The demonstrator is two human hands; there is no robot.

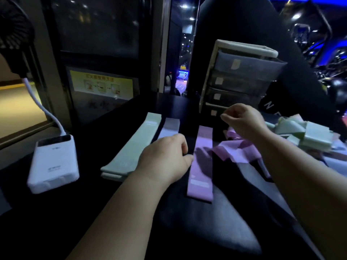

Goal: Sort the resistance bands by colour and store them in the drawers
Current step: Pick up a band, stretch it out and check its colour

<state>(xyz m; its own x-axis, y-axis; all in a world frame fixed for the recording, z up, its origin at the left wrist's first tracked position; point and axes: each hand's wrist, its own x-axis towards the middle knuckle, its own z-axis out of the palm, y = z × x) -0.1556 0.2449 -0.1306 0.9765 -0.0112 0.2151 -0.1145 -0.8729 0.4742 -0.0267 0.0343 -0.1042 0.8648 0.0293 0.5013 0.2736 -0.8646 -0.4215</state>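
Three sorted rows lie on the dark table: stacked pale green bands (131,147), a pale lilac-white band (170,128) and a flat pink band (201,166). My left hand (167,160) hovers low between the lilac-white and pink rows. Its fingers are loosely curled and its thumb is at the pink band's edge. My right hand (242,122) is raised above a crumpled, blurred pink band (236,151). Its fingers are curled and nothing shows between them. A heap of unsorted green bands (309,136) lies at the right. The small drawer unit (240,77) stands behind, its dark drawers closed.
A white power bank (53,162) with a white cable (43,107) lies at the table's left. Behind the table are a dark glass cabinet and a yellow instruction sticker (101,84). A dark chair back rises behind the drawers.
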